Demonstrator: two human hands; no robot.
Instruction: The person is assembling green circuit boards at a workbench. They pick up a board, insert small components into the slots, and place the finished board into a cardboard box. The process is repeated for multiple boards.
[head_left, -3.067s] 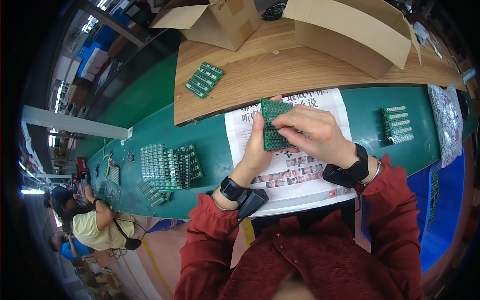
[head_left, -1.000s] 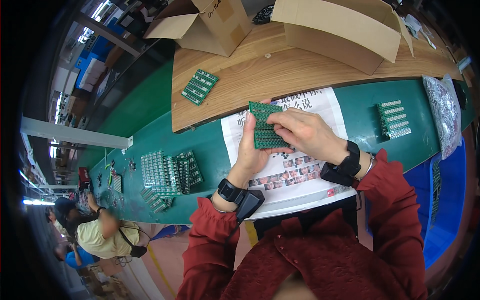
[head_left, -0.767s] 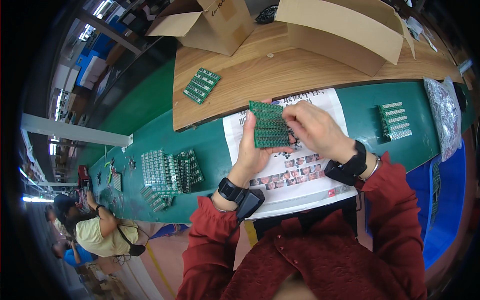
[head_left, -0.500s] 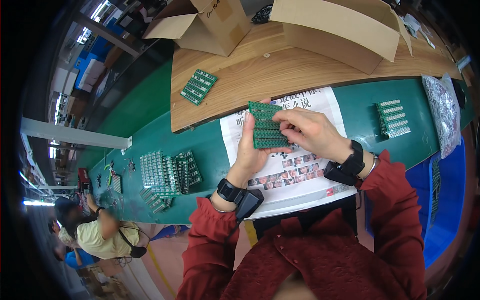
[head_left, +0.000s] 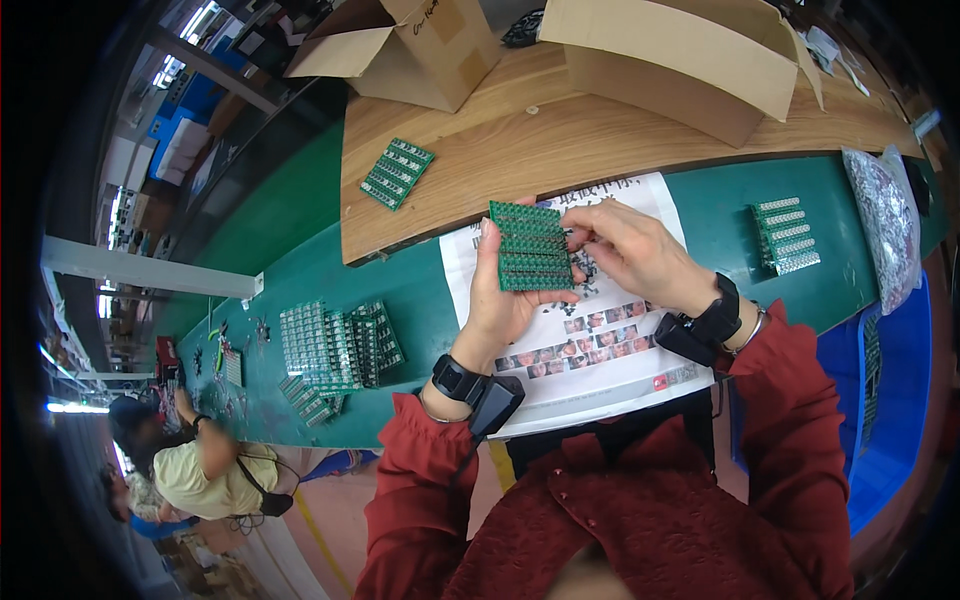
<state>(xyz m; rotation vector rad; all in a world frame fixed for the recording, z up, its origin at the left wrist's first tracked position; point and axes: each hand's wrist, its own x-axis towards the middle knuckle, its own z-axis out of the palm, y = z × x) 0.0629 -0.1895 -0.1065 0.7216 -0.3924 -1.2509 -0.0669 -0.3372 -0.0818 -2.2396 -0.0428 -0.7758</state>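
Note:
A green circuit board panel (head_left: 532, 247) with rows of small parts is gripped at its left edge by my left hand (head_left: 500, 300), thumb on its face and fingers beneath. Close to the panel's right edge is my right hand (head_left: 632, 255), its thumb and fingertips drawn together in a pinch. Whatever lies between those fingertips is too small to make out. Under both hands a printed newspaper sheet (head_left: 465, 395) covers part of the green bench. Small dark pieces (head_left: 590, 280) are scattered on the paper below my right fingers.
Stacked panels (head_left: 335, 348) rest at left on the green bench (head_left: 420, 300). Another panel (head_left: 398, 174) lies on the wooden board (head_left: 480, 130), where two cardboard boxes (head_left: 680, 80) stand. At right are more panels (head_left: 787, 238), a plastic bag (head_left: 888, 225) and a blue bin (head_left: 905, 400). A person (head_left: 215, 475) works at far left.
My right hand has moved slightly right, off the panel's face to its edge. The panel has turned a little in my left hand, and more dark pieces show on the paper.

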